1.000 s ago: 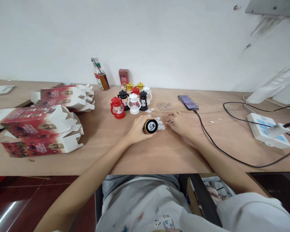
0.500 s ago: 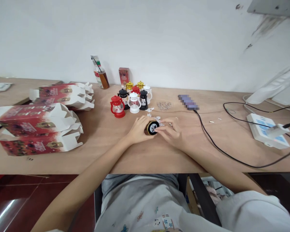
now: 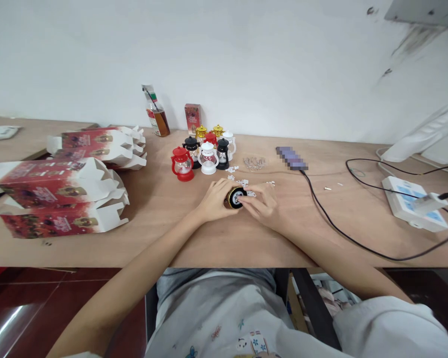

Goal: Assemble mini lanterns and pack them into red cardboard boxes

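Observation:
My left hand (image 3: 217, 200) is wrapped round a small gold toy lantern (image 3: 234, 197) lying on its side, its black round base turned toward me. My right hand (image 3: 262, 203) meets it from the right, fingertips pinched against that base; whatever small piece they hold is hidden. Small white tabs (image 3: 246, 182) are scattered on the wooden table (image 3: 224, 238) just behind both hands. Further back stands a cluster of finished toy lanterns (image 3: 205, 149) in red, black, white and gold.
Stacks of flat red-and-white cartons (image 3: 59, 191) lie at the left. A bottle (image 3: 156, 118) and a small red box (image 3: 192, 119) stand by the wall. A pile of small metal parts (image 3: 254, 162), a phone (image 3: 291, 157) with black cable, and a white power strip (image 3: 414, 204) lie right.
My right hand left the white tabs on the table and came left onto the lantern's base. The left hand kept hold of the lantern.

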The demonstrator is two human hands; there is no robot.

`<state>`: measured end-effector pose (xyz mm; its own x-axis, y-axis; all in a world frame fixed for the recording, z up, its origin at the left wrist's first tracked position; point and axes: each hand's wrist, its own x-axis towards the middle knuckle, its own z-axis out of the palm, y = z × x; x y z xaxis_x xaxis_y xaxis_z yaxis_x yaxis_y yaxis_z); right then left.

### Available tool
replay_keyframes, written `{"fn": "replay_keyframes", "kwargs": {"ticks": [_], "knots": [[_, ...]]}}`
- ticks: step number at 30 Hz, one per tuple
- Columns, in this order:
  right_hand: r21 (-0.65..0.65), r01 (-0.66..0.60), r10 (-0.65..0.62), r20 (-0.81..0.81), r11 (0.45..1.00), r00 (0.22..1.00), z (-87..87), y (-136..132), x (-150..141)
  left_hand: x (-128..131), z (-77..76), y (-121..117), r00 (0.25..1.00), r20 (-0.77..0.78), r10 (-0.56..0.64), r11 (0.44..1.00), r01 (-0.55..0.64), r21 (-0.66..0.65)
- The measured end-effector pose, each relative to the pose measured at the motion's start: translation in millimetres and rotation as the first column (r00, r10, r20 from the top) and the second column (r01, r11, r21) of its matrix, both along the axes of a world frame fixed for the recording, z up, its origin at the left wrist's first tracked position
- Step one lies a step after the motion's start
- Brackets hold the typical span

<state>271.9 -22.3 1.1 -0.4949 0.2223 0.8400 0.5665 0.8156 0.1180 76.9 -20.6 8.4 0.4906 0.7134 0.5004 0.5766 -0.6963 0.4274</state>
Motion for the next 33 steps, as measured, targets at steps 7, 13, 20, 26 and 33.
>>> {"fn": "replay_keyframes", "kwargs": {"ticks": [7, 13, 20, 26, 33], "knots": [[0.145, 0.007, -0.025, 0.118, 0.989, 0.993, -2.2, -0.3, -2.2, -2.7, -2.3, 3.1, 0.996, 0.087, 0.013, 1.0, -0.011, -0.019], [0.029, -0.027, 0.026, 0.056, 0.999, 0.998, -1.8, 1.0, -1.9, -4.1, -2.4, 3.8, 0.996, 0.066, 0.052, 0.999, -0.052, -0.001], [-0.279, 0.185, -0.162, 0.104, 0.942, 0.981, -1.6, 26.1, 20.4, -5.1, -0.2, 3.8, 0.992, 0.099, 0.085, 0.996, -0.086, 0.014], [-0.408, 0.22, -0.044, 0.399, 0.886, 0.916, -3.1, 39.5, 30.8, -5.9, -0.3, 4.7, 0.989, 0.118, 0.089, 0.995, -0.093, 0.029], [-0.407, 0.04, 0.045, 0.196, 0.913, 0.98, -11.8, 46.8, 30.8, -5.9, 0.7, 3.7, 0.99, 0.118, 0.082, 0.996, -0.086, 0.024]]}}
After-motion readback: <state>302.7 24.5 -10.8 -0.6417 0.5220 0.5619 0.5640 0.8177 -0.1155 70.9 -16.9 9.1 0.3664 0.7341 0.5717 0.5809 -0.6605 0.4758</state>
